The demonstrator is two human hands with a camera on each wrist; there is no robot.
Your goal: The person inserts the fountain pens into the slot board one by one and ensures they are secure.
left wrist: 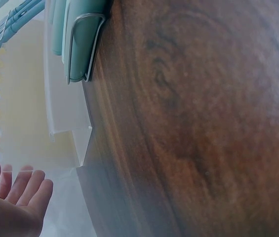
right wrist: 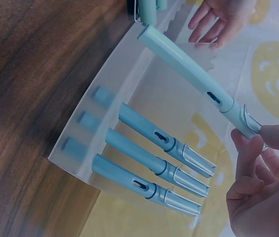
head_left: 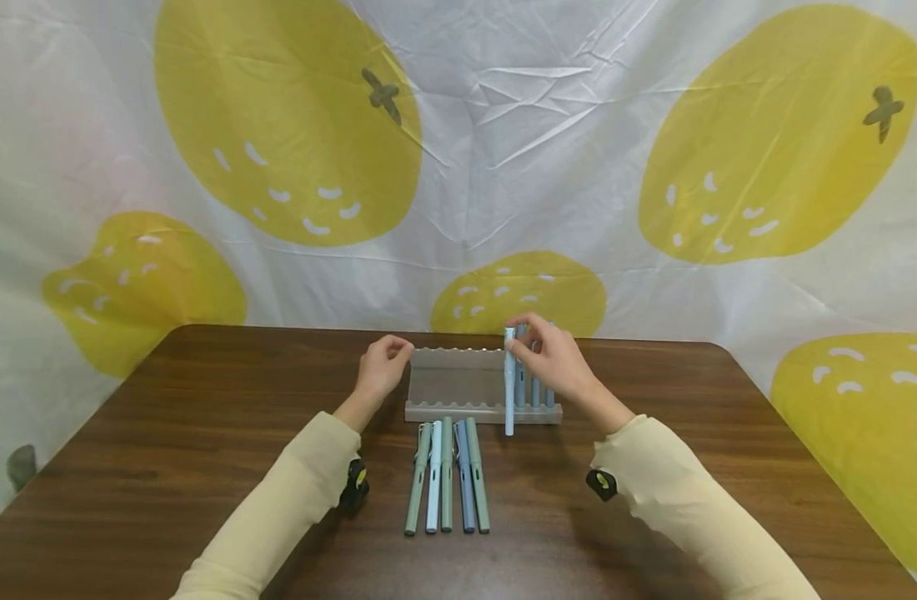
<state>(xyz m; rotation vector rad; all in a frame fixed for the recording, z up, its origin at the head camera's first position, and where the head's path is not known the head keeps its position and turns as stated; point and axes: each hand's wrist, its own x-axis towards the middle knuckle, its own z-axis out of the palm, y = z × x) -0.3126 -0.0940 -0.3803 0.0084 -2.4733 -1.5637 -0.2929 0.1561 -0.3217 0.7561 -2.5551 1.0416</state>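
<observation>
My right hand (head_left: pixel 552 354) pinches a pale blue pen (head_left: pixel 509 383) by its capped upper end, thumb and fingers near the clip. The pen is nearly upright in the head view, its lower end overlapping the front ledge of a clear, notched pen rack (head_left: pixel 454 377). Three blue pens (right wrist: pixel 154 165) lean side by side in the rack's right end, clips up. At the rack's upper left corner, my left hand (head_left: pixel 382 367) grips the edge between thumb and fingers; its fingertips (left wrist: pixel 25 175) show at the clear panel in the left wrist view.
Several pens lie in a row on the brown wooden table (head_left: pixel 278 500) before the rack: green pens (head_left: pixel 447 475), a light blue pen (head_left: pixel 433 475) and a darker blue pen (head_left: pixel 467 479). Behind the table hangs a white cloth (head_left: pixel 458 167) with yellow fruit prints.
</observation>
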